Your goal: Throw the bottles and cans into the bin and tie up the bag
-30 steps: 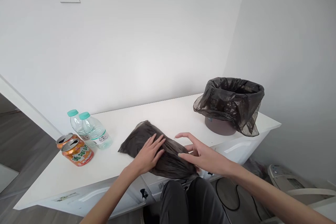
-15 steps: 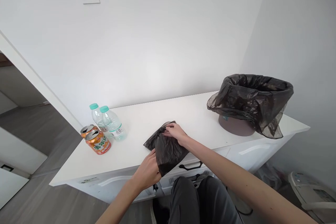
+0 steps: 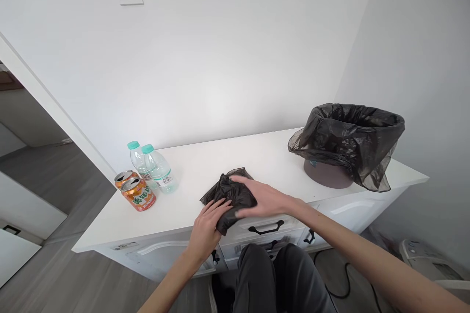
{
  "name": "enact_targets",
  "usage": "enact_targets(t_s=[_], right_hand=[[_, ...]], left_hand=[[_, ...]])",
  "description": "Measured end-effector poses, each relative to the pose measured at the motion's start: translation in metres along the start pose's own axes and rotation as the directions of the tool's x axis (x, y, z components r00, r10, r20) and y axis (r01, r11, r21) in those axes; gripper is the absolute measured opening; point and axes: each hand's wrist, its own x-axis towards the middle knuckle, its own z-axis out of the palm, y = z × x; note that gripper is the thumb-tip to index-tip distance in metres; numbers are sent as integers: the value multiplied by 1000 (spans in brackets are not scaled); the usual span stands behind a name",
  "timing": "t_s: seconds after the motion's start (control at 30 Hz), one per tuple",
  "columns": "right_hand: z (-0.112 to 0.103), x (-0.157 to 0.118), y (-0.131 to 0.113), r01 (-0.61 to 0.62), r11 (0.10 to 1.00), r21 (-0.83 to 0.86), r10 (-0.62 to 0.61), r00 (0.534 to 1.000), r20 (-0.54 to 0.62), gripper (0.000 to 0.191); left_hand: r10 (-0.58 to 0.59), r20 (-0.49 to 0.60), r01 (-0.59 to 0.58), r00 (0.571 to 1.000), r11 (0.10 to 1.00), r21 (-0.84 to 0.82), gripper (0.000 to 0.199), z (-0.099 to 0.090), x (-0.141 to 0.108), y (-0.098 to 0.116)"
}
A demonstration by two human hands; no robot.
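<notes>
A crumpled black plastic bag (image 3: 235, 198) lies at the front edge of the white cabinet top (image 3: 191, 156), part of it hanging past the edge. My left hand (image 3: 208, 225) rests its outstretched fingers on the bag's near left side. At the bag's right side is my right hand (image 3: 262, 198), thumb and fingers spread apart, slightly blurred. Whether its fingertips touch the plastic I cannot tell. To the left stand two clear bottles with teal caps, the nearer bottle (image 3: 159, 168) overlapping the farther bottle (image 3: 135, 156). Beside them are two opened orange cans, a front can (image 3: 138, 194) and a rear can (image 3: 123, 177).
On the right of the cabinet top stands a brownish bin (image 3: 326, 174) lined with a black bag (image 3: 341, 142) folded over its rim. Drawers with black handles (image 3: 266, 228) are below the front edge, close to my knees (image 3: 257, 274). A wall runs behind.
My left hand has come from under the bag's near edge to lie on top of it. My right hand has opened and shifted right. The bag is folded smaller.
</notes>
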Motion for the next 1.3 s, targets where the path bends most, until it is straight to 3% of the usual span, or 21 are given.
enact_targets(t_s=[0.07,0.13,0.17,0.23,0.3,0.4,0.47,0.5,0.53,0.6,0.67,0.77,0.83,0.93,1.07,1.2,1.3], right_hand=[[-9,-24,10,174,960,-219,-156,983,100,93],[-13,-37,25,230,921,-315,-214,973,86,77],[-13,-39,34,208,921,-329,-207,978,38,68],[-10,-33,50,106,944,-312,-141,986,-90,55],[-5,-18,61,-9,957,-291,-55,976,-211,52],[7,9,70,-134,923,-361,32,961,-275,56],[16,22,69,-171,864,-473,53,966,-252,58],[20,27,68,-165,831,-532,36,969,-244,58],[24,29,65,-147,796,-587,-2,969,-245,55],[29,29,58,-76,738,-670,-124,961,-246,49],[30,26,51,36,702,-711,-243,951,-191,46],[29,21,50,185,700,-690,-300,953,-49,49],[27,19,57,170,738,-653,-231,973,-8,57],[26,22,76,35,788,-615,-72,997,-36,62],[22,29,95,-21,764,-644,3,1000,-30,57],[29,24,85,-88,720,-689,14,994,-112,60],[54,8,66,-72,720,-690,-93,976,-199,63]], left_hand=[[-126,-15,122,992,983,-139,57,0,-2,-4],[-265,10,258,964,930,-261,39,-5,0,-1],[-337,29,329,941,893,-308,32,-8,3,3],[-464,35,441,885,815,-376,38,-16,10,11],[-526,-25,477,850,788,-390,41,-22,18,17],[-465,-237,408,853,878,-251,28,-27,26,22],[-331,-376,333,866,941,-63,43,-29,30,23],[-235,-394,272,889,961,40,53,-30,31,23],[-131,-359,190,924,973,134,60,-31,32,23],[47,-185,0,982,969,249,61,-29,31,21],[108,-26,-97,994,957,272,53,-24,28,15],[40,65,-57,997,957,286,54,-13,18,-1],[2,109,-35,994,953,301,59,-10,10,-12],[-19,147,-27,989,951,309,62,-14,-1,-21],[-19,126,-16,992,963,268,62,-26,-9,-22],[-66,136,42,988,984,172,54,-31,-8,-28],[-129,37,125,991,988,95,45,-33,-5,-39]])
